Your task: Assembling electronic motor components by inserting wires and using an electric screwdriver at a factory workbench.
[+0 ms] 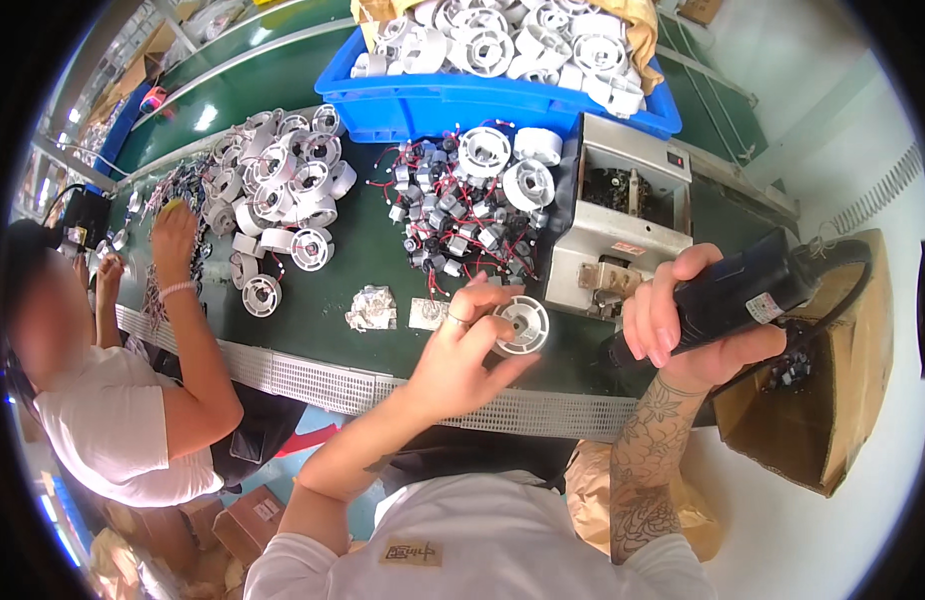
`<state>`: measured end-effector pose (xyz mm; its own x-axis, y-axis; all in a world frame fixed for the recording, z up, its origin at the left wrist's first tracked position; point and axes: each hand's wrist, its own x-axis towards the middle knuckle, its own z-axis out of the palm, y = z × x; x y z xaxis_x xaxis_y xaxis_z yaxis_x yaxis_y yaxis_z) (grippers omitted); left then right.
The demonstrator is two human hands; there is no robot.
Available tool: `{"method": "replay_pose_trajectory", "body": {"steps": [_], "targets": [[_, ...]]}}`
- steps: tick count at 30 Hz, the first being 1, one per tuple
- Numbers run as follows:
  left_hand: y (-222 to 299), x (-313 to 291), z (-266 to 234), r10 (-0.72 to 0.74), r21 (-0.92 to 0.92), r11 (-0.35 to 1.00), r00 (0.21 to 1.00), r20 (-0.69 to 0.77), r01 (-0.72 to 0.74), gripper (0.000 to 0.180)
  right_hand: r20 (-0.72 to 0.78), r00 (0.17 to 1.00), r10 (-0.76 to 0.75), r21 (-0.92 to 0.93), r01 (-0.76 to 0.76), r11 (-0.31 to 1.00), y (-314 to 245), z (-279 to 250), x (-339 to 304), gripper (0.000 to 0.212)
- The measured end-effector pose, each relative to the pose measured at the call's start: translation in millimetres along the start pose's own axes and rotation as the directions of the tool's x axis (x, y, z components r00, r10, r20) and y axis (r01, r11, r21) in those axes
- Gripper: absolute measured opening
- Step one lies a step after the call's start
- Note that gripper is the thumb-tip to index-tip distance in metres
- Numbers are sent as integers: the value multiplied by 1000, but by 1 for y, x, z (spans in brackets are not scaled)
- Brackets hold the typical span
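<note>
My left hand (pixel 453 362) grips a round white plastic housing (pixel 524 326) by its edge, with its spoked face turned up, just over the near side of the green bench (pixel 373 265). My right hand (pixel 655 312) is wrapped around a black electric screwdriver (pixel 748 283), its nose angled down to the left, apart from the housing. Beyond my left hand lies a heap of small grey motors (pixel 453 215) with red wires. Several white housings (pixel 486 152) rest at the back of that heap. A grey metal screw feeder (pixel 618 235) stands between my hands and farther back.
A blue crate (pixel 433 108) full of white housings stands at the back. More housings (pixel 283 185) are piled at left, where a co-worker (pixel 123 430) sits handling wired parts. An open cardboard box (pixel 833 420) is at right, near the screwdriver's cable and a coiled cord (pixel 876 193).
</note>
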<state>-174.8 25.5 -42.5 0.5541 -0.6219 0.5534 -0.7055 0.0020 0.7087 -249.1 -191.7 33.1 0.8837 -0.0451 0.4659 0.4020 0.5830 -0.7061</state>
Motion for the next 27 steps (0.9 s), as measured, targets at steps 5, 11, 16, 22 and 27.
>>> {"method": "replay_pose_trajectory", "body": {"steps": [5, 11, 16, 22, 27], "targets": [[-3, 15, -20, -13, -108, 993, 969, 246, 41, 34, 25, 998, 53, 13, -53, 998, 10, -10, -5, 90], [4, 43, -39, -12, -74, 996, 898, 440, 49, 42, 52, 999, -7, 28, 5, 1000, 9, -11, -10, 94], [-12, 83, -53, -171, 13, 985, 943, 286, 175, 44, 52, 998, 21, 18, -21, 1000, 15, -11, -8, 92], [-40, 90, -31, 57, 588, 715, 869, 491, -379, 12, 5, 1000, 25, -11, -24, 1000, 12, -7, -17, 84], [-36, 92, -36, 20, 524, 837, 967, 254, -155, 5, 12, 1000, 18, -10, -18, 1000, 3, -8, -25, 81]]}}
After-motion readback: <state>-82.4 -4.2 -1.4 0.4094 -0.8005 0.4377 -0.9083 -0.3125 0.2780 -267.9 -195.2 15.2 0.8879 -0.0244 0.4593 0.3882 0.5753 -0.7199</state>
